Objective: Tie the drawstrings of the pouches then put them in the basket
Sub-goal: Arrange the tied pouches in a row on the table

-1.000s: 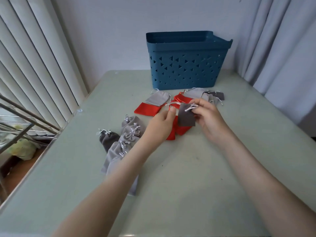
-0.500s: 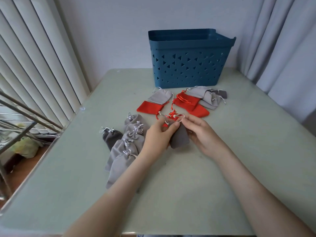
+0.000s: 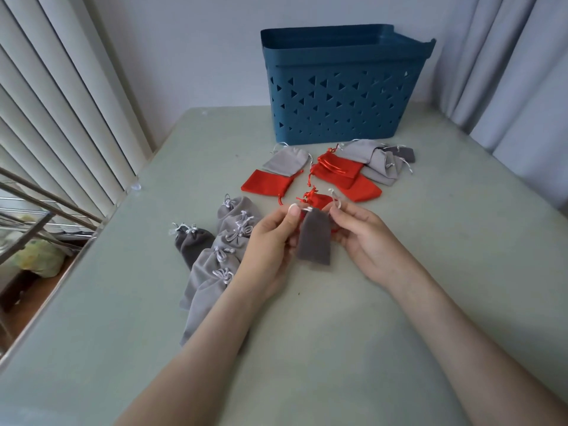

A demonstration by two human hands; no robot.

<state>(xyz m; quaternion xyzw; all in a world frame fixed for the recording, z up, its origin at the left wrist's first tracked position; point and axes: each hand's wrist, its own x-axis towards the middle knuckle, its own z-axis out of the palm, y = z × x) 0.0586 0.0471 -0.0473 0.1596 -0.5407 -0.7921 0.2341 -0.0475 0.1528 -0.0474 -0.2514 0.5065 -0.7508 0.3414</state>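
Note:
A small dark grey pouch [image 3: 315,238] hangs between my hands above the table's middle. My left hand [image 3: 273,238] pinches its white drawstring at the pouch's top left. My right hand [image 3: 359,232] pinches the drawstring on the top right. A blue basket [image 3: 341,87] with triangle holes stands at the table's far side. Tied grey pouches [image 3: 215,256] lie in a row to the left of my left hand, with two tied dark grey ones [image 3: 192,241] beside them. Flat red pouches [image 3: 338,173] and grey pouches [image 3: 375,161] lie in front of the basket.
The pale green table [image 3: 430,272] has its left edge beside white vertical blinds [image 3: 61,118]. Grey curtains [image 3: 507,72] hang at the right. A metal rack [image 3: 37,216] shows beyond the left edge. A small tied red pouch [image 3: 316,199] lies just behind my hands.
Both hands drew the dark grey pouch back from the pile near the basket toward me. They now pinch its drawstrings on either side, pulled apart.

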